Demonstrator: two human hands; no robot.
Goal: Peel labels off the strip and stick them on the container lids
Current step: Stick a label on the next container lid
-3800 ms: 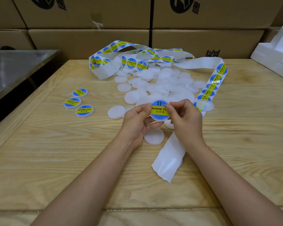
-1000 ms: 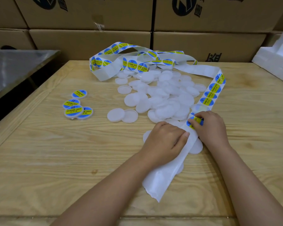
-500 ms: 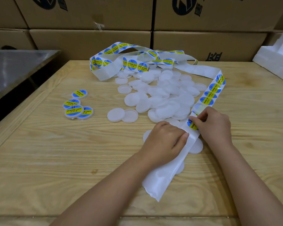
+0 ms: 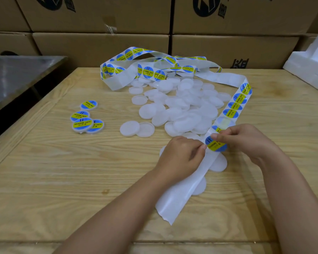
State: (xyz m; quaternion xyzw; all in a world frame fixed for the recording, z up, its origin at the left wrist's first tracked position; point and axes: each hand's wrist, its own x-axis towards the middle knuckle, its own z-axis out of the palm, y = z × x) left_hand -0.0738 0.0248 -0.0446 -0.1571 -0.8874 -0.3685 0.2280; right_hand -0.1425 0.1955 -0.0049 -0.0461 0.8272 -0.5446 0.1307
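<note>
Head view, peeling step: left hand (image 4: 182, 154) grips white backing strip (image 4: 180, 198); right hand (image 4: 246, 142) pinches round blue-yellow label (image 4: 216, 145); next, likely onto a bare white lid (image 4: 129, 128).

Reaching forward with both forearms, hands close together. Pinching the strip (image 4: 180, 200) with the left hand (image 4: 182, 154), fingers (image 4: 196, 153) curled; pinching the label (image 4: 216, 145) with the right hand (image 4: 246, 141).

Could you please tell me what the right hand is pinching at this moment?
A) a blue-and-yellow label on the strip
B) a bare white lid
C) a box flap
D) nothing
A: the right hand pinches the edge of the blue-and-yellow label at the strip, which the left hand grips beside it.
</note>
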